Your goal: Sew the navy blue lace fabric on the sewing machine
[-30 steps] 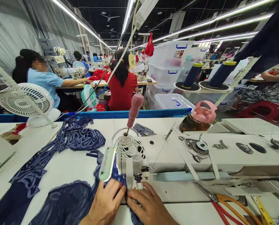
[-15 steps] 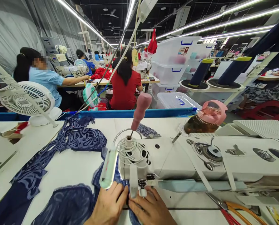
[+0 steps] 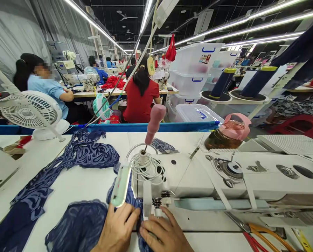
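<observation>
A piece of navy lace fabric (image 3: 76, 224) lies on the white table, and more of it runs under the head of a white sewing machine (image 3: 198, 171). My left hand (image 3: 118, 225) presses on the fabric left of the needle area, fingers bent and close together. Just right of it, my right hand (image 3: 164, 231) has its thumb and forefinger closed at the fabric's edge, with another finger reaching up beside the presser parts. The machine head hides the needle. A pale green lamp (image 3: 120, 187) hangs over my left fingers. A pink-handled screwdriver (image 3: 155, 120) stands upright in the machine's top.
More navy lace (image 3: 93, 155) lies at the left. Orange-handled scissors (image 3: 261, 234) rest at the lower right. Behind the machine stands a jar with a pink lid (image 3: 234, 127), near two navy thread cones (image 3: 223, 84). A white fan (image 3: 32, 110) is at the left; co-workers sit ahead.
The loose lace at lower left has shifted right, toward the machine. Both hands stay at the fabric. A co-worker in light blue has drawn an arm back from their table.
</observation>
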`<state>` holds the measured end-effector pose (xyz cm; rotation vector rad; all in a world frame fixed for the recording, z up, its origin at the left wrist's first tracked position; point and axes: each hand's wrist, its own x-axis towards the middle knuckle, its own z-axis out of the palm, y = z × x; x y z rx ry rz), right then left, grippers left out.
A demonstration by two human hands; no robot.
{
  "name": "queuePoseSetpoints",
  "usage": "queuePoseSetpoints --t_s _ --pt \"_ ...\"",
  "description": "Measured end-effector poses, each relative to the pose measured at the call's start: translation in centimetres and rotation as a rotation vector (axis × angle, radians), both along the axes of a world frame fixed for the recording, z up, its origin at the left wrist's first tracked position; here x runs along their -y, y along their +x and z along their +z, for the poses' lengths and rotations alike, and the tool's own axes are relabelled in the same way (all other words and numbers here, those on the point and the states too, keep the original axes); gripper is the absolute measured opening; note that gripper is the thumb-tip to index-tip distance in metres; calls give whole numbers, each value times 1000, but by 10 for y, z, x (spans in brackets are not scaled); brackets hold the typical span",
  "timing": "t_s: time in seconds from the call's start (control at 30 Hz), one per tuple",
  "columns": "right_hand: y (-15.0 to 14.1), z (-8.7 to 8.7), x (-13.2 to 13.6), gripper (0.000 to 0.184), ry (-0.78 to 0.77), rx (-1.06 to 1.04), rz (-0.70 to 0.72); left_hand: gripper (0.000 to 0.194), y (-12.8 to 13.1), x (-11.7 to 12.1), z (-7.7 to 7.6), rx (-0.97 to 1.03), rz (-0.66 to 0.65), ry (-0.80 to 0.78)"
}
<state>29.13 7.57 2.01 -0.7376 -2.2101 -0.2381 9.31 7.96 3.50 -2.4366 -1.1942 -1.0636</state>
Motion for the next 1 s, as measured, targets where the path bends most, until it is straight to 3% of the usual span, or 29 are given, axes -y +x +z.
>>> queuePoseSetpoints --t_s 0.13,0.37,0.57,0.77,1.0 --pt "-1 1 -1 16 15 -11 5 29 -1 1 0 -39 -42 -35" --pt "-1 -3 -2 19 21 -25 -8 44 5 3 -1 -46 -9 93" --pt "-2 1 -1 19 22 -4 6 33 -17 5 -9 -51 -33 -99" --pt "-4 -4 2 23 18 -82 14 35 -2 12 -7 -35 7 100" --pt "-5 -7 4 21 -11 -94 28 31 -4 16 -11 -159 -14 89"
